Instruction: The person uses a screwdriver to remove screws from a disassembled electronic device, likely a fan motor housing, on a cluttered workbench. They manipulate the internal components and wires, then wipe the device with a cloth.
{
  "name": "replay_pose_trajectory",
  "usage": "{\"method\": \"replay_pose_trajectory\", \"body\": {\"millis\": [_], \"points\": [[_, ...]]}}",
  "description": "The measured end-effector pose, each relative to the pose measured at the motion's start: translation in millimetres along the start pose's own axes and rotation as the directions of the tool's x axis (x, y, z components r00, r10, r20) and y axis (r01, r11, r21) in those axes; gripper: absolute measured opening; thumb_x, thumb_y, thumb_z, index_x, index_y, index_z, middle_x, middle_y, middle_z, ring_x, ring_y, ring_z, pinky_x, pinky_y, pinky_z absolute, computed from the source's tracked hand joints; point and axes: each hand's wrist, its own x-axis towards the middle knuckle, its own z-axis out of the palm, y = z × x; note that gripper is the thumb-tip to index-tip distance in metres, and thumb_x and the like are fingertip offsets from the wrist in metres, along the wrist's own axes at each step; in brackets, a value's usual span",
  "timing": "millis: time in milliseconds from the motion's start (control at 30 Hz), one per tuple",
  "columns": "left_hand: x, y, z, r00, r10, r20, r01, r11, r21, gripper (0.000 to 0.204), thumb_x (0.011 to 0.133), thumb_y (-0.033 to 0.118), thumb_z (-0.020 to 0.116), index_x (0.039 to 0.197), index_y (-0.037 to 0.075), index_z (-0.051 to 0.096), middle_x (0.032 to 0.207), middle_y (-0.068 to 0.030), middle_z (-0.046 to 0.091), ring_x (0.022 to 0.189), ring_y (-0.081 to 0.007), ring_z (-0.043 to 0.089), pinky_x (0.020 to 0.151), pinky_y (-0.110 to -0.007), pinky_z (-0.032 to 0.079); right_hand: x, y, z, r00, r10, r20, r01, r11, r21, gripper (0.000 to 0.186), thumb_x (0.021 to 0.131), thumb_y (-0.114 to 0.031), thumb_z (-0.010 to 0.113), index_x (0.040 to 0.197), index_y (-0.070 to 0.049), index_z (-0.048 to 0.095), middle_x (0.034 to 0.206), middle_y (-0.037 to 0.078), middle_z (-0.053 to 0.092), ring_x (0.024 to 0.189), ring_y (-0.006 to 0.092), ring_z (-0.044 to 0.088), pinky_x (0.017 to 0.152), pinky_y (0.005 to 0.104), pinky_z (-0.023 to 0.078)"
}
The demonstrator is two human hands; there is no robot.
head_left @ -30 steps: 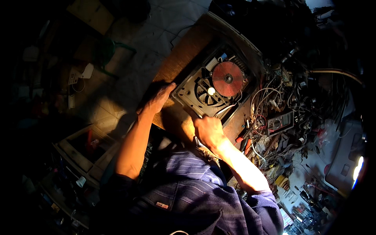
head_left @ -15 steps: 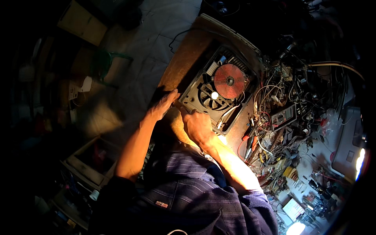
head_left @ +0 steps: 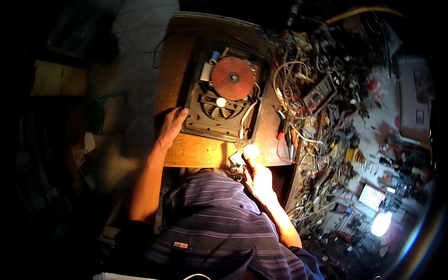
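Observation:
An opened induction cooker point(head_left: 221, 130) lies on the wooden table, its red-brown round coil point(head_left: 233, 91) and black cooling fan point(head_left: 217, 112) exposed. A bright round spot shows above the fan. My left hand point(head_left: 173, 123) is at the cooker's near left side, with its fingers closed against the rim. By the table's front edge, below the cooker, my right hand point(head_left: 258, 179) has its fingers together around a small pale piece point(head_left: 237, 159). Strong glare covers those fingers, and the kind of piece cannot be made out.
Tangled wires and loose parts heap up along the table's right side, with a multimeter point(head_left: 319, 95) among them. Red and black test probes point(head_left: 287, 135) lie near the cooker. The wooden table point(head_left: 200, 151) ends just in front of me. A lit lamp point(head_left: 381, 224) glows at lower right.
My right hand has moved off the cooker's near edge, back toward the table's front. The left hand stays by the cooker's left side. The whole view has turned and shifted.

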Motion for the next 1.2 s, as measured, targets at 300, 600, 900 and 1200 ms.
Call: {"method": "replay_pose_trajectory", "body": {"millis": [300,600,900,1200], "points": [[20,-5,12,0.996,0.041,-0.078,-0.022,0.971,0.238,0.059,0.103,0.052,0.051,0.114,-0.004,0.067,0.102,-0.0087,0.068,0.095,-0.0195,0.058,0.089,-0.037,0.046,-10,73,-6,0.982,-0.125,-0.145,0.088,0.967,-0.237,0.042,0.09,-0.013,0.069,0.131,-0.023,0.067,0.069,0.011,0.054,0.059,0.028,0.058,0.057,0.0393,0.048],[15,1,8,0.999,0.034,-0.042,-0.025,0.983,0.181,0.065,0.103,0.059,0.048,0.112,-0.002,0.066,0.104,-0.0066,0.065,0.097,-0.0157,0.054,0.091,-0.034,0.044,22,90,-40,0.97,-0.22,0.103,0.243,0.884,-0.398,0.05,0.093,-0.014,0.06,0.141,-0.024,0.058,0.079,0.014,0.06,0.063,0.0314,0.065,0.056,0.0423,0.052],[11,3,8,0.999,0.025,-0.022,-0.021,0.985,0.172,0.057,0.103,0.059,0.049,0.1,0.003,0.062,0.095,-0.0006,0.057,0.09,-0.0127,0.048,0.086,-0.032,0.042,39,101,-51,0.936,-0.314,0.161,0.352,0.816,-0.459,0.054,0.086,-0.01,0.066,0.137,-0.026,0.062,0.073,0.01,0.055,0.058,0.0293,0.062,0.053,0.0406,0.052],[10,5,11,0.998,0.008,-0.055,0.0,0.991,0.13,0.062,0.101,0.061,0.051,0.104,0.0,0.063,0.101,-0.0034,0.059,0.097,-0.0151,0.049,0.091,-0.033,0.041,52,111,-57,0.891,-0.397,0.223,0.455,0.783,-0.425,0.059,0.083,-0.008,0.067,0.139,-0.026,0.061,0.075,0.009,0.057,0.058,0.0269,0.063,0.052,0.0397,0.053]]}}
